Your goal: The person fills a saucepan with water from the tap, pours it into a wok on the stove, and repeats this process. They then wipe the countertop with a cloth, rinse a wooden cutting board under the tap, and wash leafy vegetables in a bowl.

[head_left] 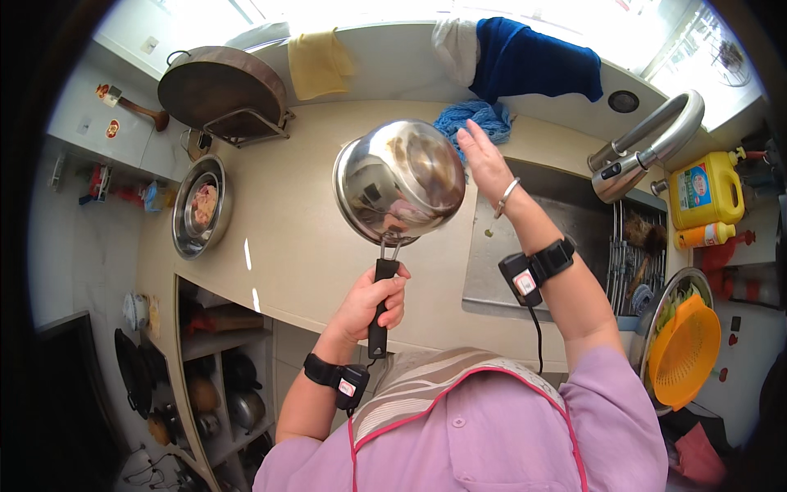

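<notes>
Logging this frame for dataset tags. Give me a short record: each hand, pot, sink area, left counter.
left hand: wrapped around the pot's black handle
right hand: open, fingers extended, close to the pot; contact unclear
pot: shiny metal, held above the counter, outside of its base visible
sink area: metal sink, curved faucet; yellow jug and orange colander farther right
left counter: nested metal bowls, pinkish food in the inner one

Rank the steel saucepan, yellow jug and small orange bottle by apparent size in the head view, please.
1. Steel saucepan, held in the left hand; nearness may enlarge it
2. Yellow jug
3. Small orange bottle
</notes>
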A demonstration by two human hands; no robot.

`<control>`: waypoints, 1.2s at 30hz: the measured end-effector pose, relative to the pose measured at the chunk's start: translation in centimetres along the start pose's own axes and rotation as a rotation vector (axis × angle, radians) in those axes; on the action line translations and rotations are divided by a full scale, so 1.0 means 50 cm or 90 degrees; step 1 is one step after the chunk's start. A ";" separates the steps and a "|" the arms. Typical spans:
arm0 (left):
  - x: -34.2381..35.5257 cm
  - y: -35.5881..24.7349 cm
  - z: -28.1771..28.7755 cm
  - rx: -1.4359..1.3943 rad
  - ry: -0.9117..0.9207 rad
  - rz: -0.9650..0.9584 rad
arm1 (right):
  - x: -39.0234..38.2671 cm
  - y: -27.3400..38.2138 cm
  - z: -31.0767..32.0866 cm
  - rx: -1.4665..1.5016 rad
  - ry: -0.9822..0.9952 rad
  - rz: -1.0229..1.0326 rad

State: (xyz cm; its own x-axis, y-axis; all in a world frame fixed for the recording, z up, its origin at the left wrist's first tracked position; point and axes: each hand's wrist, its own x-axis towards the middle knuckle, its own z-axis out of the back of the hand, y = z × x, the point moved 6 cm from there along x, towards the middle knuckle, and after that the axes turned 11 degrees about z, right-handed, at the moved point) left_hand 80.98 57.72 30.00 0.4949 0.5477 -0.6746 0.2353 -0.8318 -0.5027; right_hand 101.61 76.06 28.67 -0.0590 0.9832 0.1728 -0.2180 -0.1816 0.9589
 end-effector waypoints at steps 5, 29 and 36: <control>0.058 0.036 -0.062 0.083 0.020 0.067 | -0.093 0.076 0.046 -0.219 -0.011 0.208; 0.244 0.122 -0.241 0.572 -0.108 -0.045 | -0.152 -0.202 0.656 -0.667 -0.184 -0.009; 0.297 0.124 -0.283 0.874 -0.227 -0.283 | -0.207 -0.209 0.618 -0.689 -0.158 0.021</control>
State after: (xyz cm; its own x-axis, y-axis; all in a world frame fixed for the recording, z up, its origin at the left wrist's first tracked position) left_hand 101.63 59.43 24.49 0.3223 0.8894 -0.3243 -0.7453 0.0272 -0.6662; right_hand 134.61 68.36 23.80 0.0893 0.9320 0.3512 -0.9623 -0.0102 0.2717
